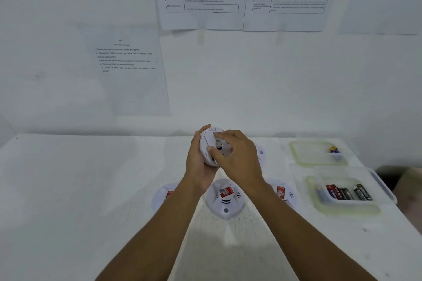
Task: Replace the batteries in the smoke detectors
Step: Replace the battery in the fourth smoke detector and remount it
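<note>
Person at a white table (pixel 80 189), both arms out. Left hand (pixel 198 162) cups a white smoke detector (pixel 211 143) from the left side and underneath, held up off the table, back face turned toward the person. Fingers wrapped on its rim, so clamped on the detector. Right hand (pixel 237 155) lies over the back face, thumb and fingertips (pixel 219 135) pressing on it near a small dark opening in the middle. Can't tell if it's gripping a part or only pushing.

More detectors on the table: one (pixel 225 198) face up directly below the hands, red label on top; another (pixel 282 194) to its right, one (pixel 165 196) to its left, both half hidden by the forearms. A fourth (pixel 260 151) peeks out behind the right hand.

Right side: a clear tub (pixel 342 210) holding several batteries (pixel 349 193), red, black and a bluish one. Behind it a second clear tub (pixel 315 153) with one yellow-blue battery (pixel 334 150) in its right corner.

Printed sheets (pixel 127 70) taped to the wall, text too blurred to read.
</note>
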Available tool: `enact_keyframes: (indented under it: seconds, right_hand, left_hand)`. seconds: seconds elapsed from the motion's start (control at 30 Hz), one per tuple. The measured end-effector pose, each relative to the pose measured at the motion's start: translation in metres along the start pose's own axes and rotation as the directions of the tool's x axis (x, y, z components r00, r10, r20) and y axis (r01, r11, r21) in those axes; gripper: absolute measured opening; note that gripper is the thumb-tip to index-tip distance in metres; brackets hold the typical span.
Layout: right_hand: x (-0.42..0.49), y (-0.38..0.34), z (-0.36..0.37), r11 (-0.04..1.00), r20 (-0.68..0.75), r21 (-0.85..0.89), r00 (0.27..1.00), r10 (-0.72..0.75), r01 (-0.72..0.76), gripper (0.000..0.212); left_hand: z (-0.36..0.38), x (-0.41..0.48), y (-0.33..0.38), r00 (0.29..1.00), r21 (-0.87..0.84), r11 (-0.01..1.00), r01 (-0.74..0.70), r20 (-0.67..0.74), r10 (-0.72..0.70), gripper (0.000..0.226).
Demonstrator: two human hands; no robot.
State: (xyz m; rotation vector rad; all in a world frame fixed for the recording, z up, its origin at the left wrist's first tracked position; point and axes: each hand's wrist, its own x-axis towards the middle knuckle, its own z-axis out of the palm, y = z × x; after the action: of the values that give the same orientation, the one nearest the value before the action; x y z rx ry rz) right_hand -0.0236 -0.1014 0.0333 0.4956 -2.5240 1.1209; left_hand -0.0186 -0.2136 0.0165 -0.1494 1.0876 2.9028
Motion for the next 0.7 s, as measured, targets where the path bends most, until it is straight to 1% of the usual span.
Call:
enact_keyframes:
  seconds: [0.1,0.2,0.27,0.33,0.43,0.53,0.63,0.7]
  right_hand:
    - [-0.001,-0.004,0.001,1.0,-0.017,-0.004,1.0,0.008,-0.008,0.04]
    - [-0.002,-0.006,0.001,0.999,0.016,-0.037,1.0,-0.019,0.019,0.039]
    - [-0.003,-0.009,0.0,0.999,0.018,-0.046,1.0,-0.015,0.016,0.039]
    - [-0.004,-0.012,0.001,0.999,-0.004,-0.02,1.0,0.025,-0.025,0.039]
    - [-0.007,-0.017,0.005,0.994,-0.019,0.024,0.994,0.109,-0.109,0.038]
    - [-0.008,-0.019,0.011,0.984,-0.037,0.08,0.986,0.165,-0.162,0.037]
    - [-0.007,-0.018,0.015,0.971,-0.018,0.146,0.981,0.194,-0.189,0.036]
    - [-0.005,-0.017,0.011,0.964,0.012,0.181,0.98,0.198,-0.197,0.035]
  left_hand:
    - [-0.001,-0.001,0.0,0.999,0.02,0.999,-0.032,-0.022,0.032,0.037]
    - [-0.004,-0.001,-0.001,0.998,0.015,0.998,-0.057,-0.033,0.058,0.043]
    - [-0.003,-0.001,-0.001,0.997,0.03,0.997,-0.072,-0.032,0.073,0.039]
    - [-0.001,-0.001,-0.001,0.994,0.062,0.994,-0.095,-0.041,0.097,0.031]
    - [0.001,-0.002,-0.002,0.99,0.123,0.986,-0.115,-0.07,0.124,0.029]
    - [-0.001,-0.003,-0.004,0.985,0.169,0.976,-0.135,-0.089,0.151,0.028]
    - [-0.003,-0.003,-0.002,0.985,0.191,0.971,-0.145,-0.064,0.16,0.027]
    - [-0.004,-0.001,0.002,0.986,0.223,0.965,-0.14,-0.054,0.156,0.03]
